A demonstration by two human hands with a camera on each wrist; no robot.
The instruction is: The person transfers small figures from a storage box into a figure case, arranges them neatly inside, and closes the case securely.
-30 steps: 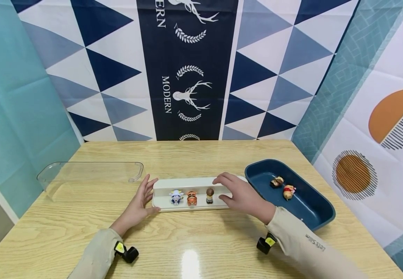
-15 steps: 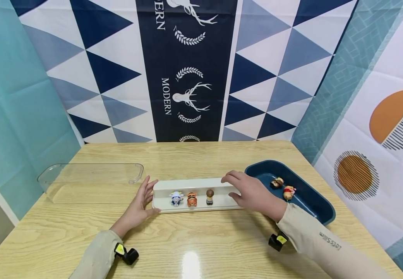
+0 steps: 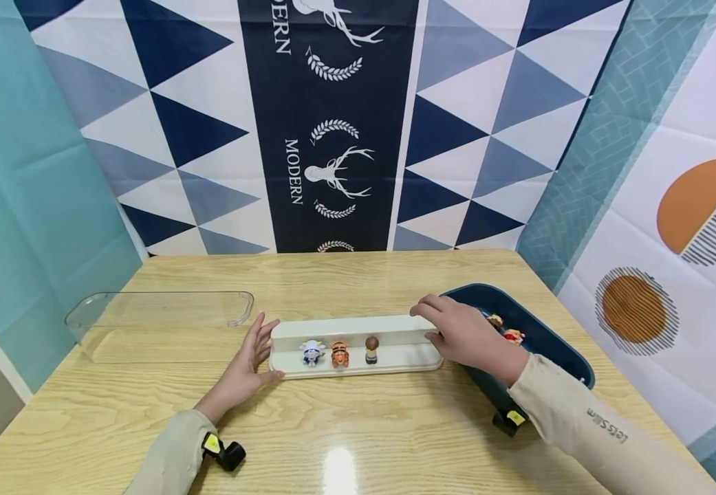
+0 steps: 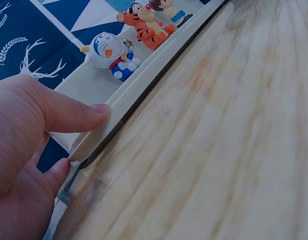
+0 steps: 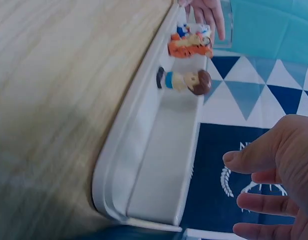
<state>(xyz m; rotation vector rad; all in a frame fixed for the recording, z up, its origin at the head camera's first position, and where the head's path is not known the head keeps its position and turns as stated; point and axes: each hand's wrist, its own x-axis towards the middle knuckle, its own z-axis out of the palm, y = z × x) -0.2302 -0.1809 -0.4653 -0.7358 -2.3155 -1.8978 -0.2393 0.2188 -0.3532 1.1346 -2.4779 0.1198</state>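
A long white stepped display stand [image 3: 327,330] lies on the table. On its lower step stand a blue-and-white Doraemon figurine [image 4: 114,56], an orange tiger figurine [image 3: 340,354] and a brown-haired child figurine [image 5: 186,81]. My left hand [image 3: 245,359] holds the stand's left end, thumb on the front rim and fingers around the side. My right hand [image 3: 465,337], fingers loosely bent and holding nothing, hovers over the stand's right end, beside the blue tray. In the right wrist view its thumb and fingertips are apart.
A dark blue tray [image 3: 571,350] at the right holds figurines [image 3: 514,336], partly hidden behind my right hand. At the left back stands a clear plastic cover [image 3: 166,323]. Patterned cloth [image 3: 333,103] hangs behind the wooden table [image 3: 308,433].
My right hand has moved right, from near the brown-haired figurine to the stand's right end and the tray's near edge. The left hand and the figurines stay in place.
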